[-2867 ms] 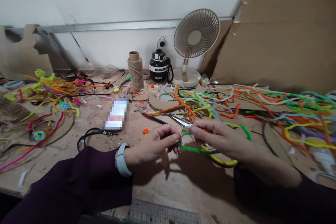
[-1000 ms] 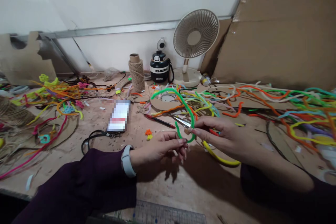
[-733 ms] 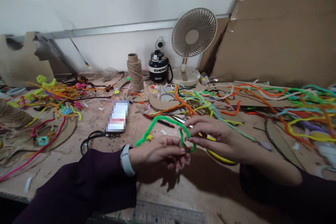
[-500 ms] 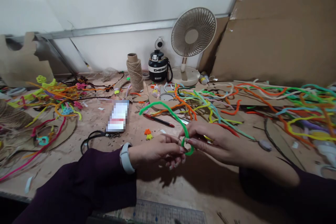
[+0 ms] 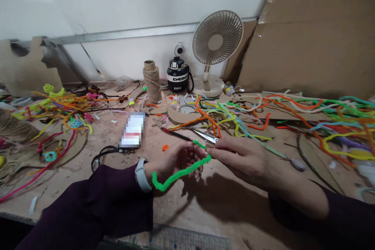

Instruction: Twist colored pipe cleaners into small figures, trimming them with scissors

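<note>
My right hand pinches a bright green pipe cleaner between thumb and fingers, near a sharp bend. From there its long part slopes down to the left, across the front of my left hand, and hooks upward near the wrist. A short end points up and away. The left fingers are loosely curled and apart, right behind the green stem; any contact is hard to make out. Silver scissors lie just past my right fingers, their handles hidden. A dark red pen lies beyond my left hand.
Loose coloured pipe cleaners spread over the back and right. More lie tangled at left. A phone, twine spool, black bottle and fan stand or lie behind. A clear ruler lies at the front edge.
The long end of the green pipe cleaner has swung from the upper left down toward me. My left fingers have loosened from their pinch. More of the scissors shows; a small yellow piece is now hidden.
</note>
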Demonstrator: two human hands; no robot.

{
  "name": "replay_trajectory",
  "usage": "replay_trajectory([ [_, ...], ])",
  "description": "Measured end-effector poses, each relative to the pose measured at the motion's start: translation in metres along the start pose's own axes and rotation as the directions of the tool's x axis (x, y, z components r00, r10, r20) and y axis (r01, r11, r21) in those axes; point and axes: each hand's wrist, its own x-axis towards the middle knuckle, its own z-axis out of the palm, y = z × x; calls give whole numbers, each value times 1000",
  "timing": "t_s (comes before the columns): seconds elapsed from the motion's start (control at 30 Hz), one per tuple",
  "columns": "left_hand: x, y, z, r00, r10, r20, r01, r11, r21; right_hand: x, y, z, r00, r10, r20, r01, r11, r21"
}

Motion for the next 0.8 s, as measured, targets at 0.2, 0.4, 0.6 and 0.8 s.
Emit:
replay_trajectory([
  [0.2,2,-3,-8,973,-180,142,208,955,-214,-12,18,7,974,-225,15,225,974,10],
  [0.4,-3,-3,0,987,-127,101,144,974,-175,-16,21,14,992,-100,-71,112,977,180],
  [0.6,-10,4,4,965,-149,216,116,980,160,-4,8,21,788,589,177,-524,491,696],
  [0.8,-14,4,10,960,-189,207,76,887,456,2,-5,27,649,569,506,-623,16,782],
])
